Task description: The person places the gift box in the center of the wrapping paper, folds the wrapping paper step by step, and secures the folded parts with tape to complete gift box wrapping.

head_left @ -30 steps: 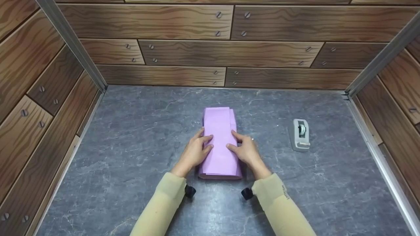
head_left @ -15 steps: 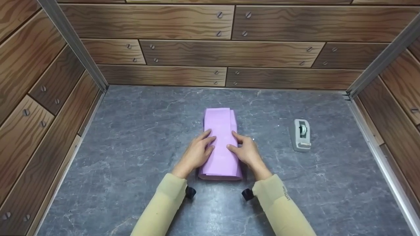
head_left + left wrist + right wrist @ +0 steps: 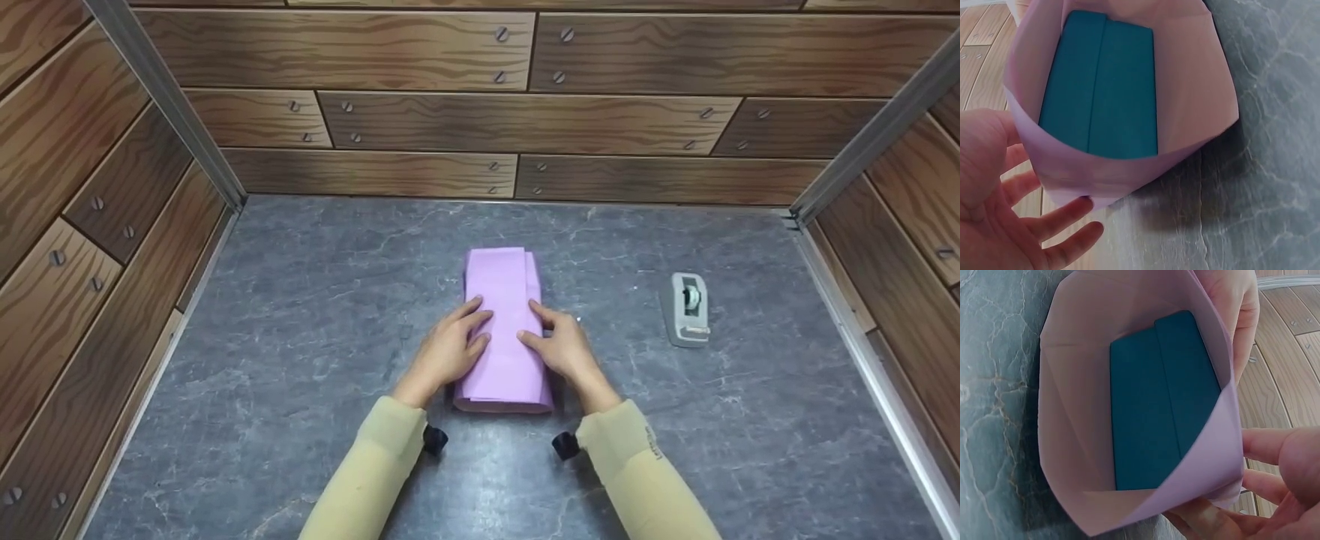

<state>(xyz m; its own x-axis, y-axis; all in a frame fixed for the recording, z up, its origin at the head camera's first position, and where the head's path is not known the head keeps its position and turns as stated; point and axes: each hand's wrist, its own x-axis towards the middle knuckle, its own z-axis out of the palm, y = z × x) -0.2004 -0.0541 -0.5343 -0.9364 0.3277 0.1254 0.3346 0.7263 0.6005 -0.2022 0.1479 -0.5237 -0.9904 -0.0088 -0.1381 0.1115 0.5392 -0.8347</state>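
A teal box (image 3: 1114, 90), seen through the end gaps in both wrist views, lies inside a sleeve of purple wrapping paper (image 3: 504, 352). The paper is folded over the top with an overlapping flap, and its near end gapes. My left hand (image 3: 446, 349) rests on the paper's left side, fingertips on the top face. On the right edge, my right hand (image 3: 562, 341) presses with thumb and a finger on top. Its other fingers lie along the side in the right wrist view. Both hands have fairly straight fingers.
A grey tape dispenser (image 3: 688, 311) with a roll of tape stands to the right of the paper. The grey marbled tabletop (image 3: 322, 322) is bounded by wood-patterned walls (image 3: 420, 120) at the back, left and right.
My left hand's fingers have shifted from the paper's left edge onto its top face. The right hand, the paper and the tape dispenser have stayed nearly still.
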